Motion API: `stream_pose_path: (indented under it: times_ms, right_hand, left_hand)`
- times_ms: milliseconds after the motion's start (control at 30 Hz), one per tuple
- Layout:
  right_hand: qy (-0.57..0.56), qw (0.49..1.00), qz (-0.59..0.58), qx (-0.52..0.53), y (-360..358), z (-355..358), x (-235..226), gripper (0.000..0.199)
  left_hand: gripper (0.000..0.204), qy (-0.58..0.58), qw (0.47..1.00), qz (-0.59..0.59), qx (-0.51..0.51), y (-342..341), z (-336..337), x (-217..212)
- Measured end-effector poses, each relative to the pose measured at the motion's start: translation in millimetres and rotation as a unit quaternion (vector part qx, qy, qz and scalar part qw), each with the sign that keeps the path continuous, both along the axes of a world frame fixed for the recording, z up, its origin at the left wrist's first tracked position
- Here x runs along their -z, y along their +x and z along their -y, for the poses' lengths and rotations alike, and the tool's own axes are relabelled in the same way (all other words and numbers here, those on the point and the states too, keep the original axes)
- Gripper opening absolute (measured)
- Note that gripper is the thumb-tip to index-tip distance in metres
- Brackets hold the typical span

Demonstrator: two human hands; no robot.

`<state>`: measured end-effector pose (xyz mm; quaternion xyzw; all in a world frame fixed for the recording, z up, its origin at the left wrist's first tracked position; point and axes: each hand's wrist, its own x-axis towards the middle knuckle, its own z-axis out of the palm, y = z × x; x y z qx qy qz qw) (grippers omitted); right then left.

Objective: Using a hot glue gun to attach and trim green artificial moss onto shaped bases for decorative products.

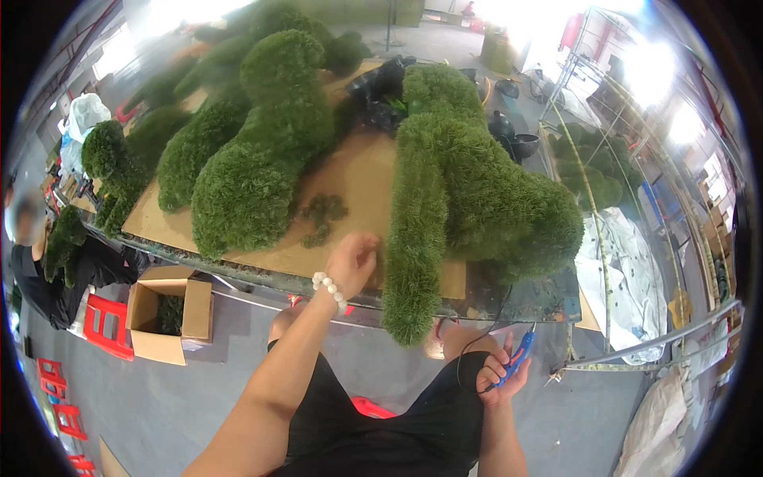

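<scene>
My right hand (502,375) is wrapped round a blue corded tool (517,358), shaped like a soldering iron with a thin tip, above my right thigh. My left hand (354,261), with a white bead bracelet (330,289), is over the cardboard sheet's (362,179) near side. Its fingers are curled together; anything in them is too small to make out. Just right of it lies a large artificial-grass shape (493,191), its long strip (415,262) hanging over the table's front edge. Beyond my left hand are small loose green tufts (323,211).
Several more grass-covered shapes (258,171) fill the table's left side. Black bowl-like pieces (520,145) sit at the back right. A cardboard box (168,314) and a red stool (108,327) stand on the floor at left, near another person (60,266). A metal frame (608,318) borders the right.
</scene>
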<state>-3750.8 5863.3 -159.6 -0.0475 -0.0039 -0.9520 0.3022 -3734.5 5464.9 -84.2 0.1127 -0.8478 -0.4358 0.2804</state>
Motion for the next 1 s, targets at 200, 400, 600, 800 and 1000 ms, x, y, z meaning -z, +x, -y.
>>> stream_pose_path:
  times_ms: [200, 400, 600, 800, 1000]
  right_hand:
    - [0.071, 0.996, -0.06, 0.016, 5, 5, -4, 0.064]
    - [0.128, 0.989, -0.032, 0.064, 8, 8, -12, 0.061]
    - [0.403, 0.895, -0.024, 0.19, 4, 18, -49, 0.047]
    - [0.56, 0.779, -0.036, 0.28, -100, -23, -84, 0.031]
    - [0.744, 0.64, -0.132, 0.142, -157, -15, -134, 0.039]
  left_hand:
    - [0.02, -0.116, 0.992, -0.002, -0.043, 0, -1, -3]
    - [0.017, 0.009, 1.0, -0.016, -0.023, -6, 1, 8]
    - [0.018, 0.048, 0.998, -0.023, -0.02, -12, 5, 21]
    - [0.019, 0.098, 0.995, -0.024, -0.025, -15, 2, 17]
    - [0.021, 0.056, 0.998, -0.023, -0.026, -8, 2, 10]
